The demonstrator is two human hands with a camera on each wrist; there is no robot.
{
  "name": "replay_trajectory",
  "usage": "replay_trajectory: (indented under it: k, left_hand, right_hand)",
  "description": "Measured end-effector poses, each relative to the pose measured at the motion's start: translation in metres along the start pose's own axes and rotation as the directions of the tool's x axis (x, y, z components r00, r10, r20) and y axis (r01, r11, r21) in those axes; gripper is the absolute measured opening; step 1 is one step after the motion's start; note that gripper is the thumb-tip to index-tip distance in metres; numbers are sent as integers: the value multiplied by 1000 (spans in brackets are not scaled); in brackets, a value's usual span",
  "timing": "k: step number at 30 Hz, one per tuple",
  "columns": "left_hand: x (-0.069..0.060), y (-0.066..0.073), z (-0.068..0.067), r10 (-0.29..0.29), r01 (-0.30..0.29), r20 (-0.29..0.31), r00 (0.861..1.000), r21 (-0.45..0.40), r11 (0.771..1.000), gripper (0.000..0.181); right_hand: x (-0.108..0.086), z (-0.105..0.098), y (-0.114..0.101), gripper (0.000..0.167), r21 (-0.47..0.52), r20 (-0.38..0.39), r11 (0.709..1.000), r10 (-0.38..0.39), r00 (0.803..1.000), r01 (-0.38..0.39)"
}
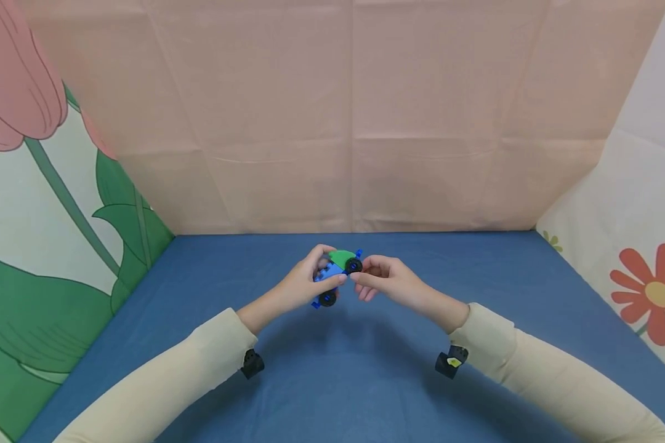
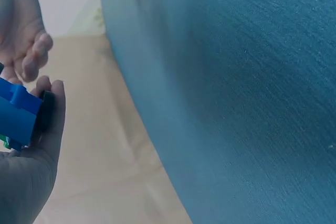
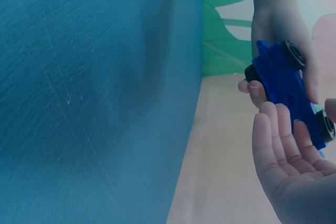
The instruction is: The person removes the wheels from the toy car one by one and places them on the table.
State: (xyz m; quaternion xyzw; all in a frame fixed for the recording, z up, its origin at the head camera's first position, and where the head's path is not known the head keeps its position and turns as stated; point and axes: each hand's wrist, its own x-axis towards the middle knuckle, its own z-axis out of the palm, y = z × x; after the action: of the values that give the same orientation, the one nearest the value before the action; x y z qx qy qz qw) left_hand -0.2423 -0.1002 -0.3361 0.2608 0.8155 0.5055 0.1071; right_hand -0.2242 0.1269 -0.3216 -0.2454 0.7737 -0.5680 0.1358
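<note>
Held up over the table is a small toy car (image 1: 329, 272) made of blue bricks with a green piece (image 1: 341, 257) on top and black wheels (image 3: 294, 54). My left hand (image 1: 298, 284) grips its rear half, thumb along the near side and fingers behind. My right hand (image 1: 390, 278) is at the car's other end, its thumb and index finger at the wheel there (image 1: 353, 265). In the right wrist view, the blue underside (image 3: 286, 85) shows, with the right hand's other fingers loosely curled beside it. Only part of the car (image 2: 18, 111) appears in the left wrist view.
A blue cloth (image 1: 332, 381) covers the table below the hands. Behind it hangs a beige cloth backdrop (image 1: 354, 123). Flower-printed panels stand at the left (image 1: 28, 295) and right (image 1: 643, 258). Black wrist cameras (image 1: 252, 363) sit on both sleeves.
</note>
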Motion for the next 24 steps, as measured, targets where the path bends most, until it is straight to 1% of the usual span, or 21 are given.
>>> replay_trajectory:
  k: [3,6,10,13,17,24]
  left_hand:
    - [-3,2,2,27,-27,-3,1000,31,999,57]
    - [-5,4,4,55,-54,-17,998,69,996,54]
    - [-7,3,6,117,-111,-39,992,135,985,50]
    - [-7,2,7,149,-139,-44,988,173,975,47]
    - [-7,1,8,150,-140,-46,988,185,973,45]
    - [-5,-2,10,122,-105,-71,990,204,973,46]
  right_hand:
    - [1,4,0,28,17,22,1000,-27,999,26]
    - [2,6,-1,29,12,22,999,-42,999,41]
    - [4,8,-1,31,4,10,999,-35,999,35]
    - [5,8,1,31,9,10,1000,-30,999,30]
    - [6,11,3,32,19,-3,1000,-18,1000,18]
    - [8,16,5,30,5,-89,1000,9,996,-9]
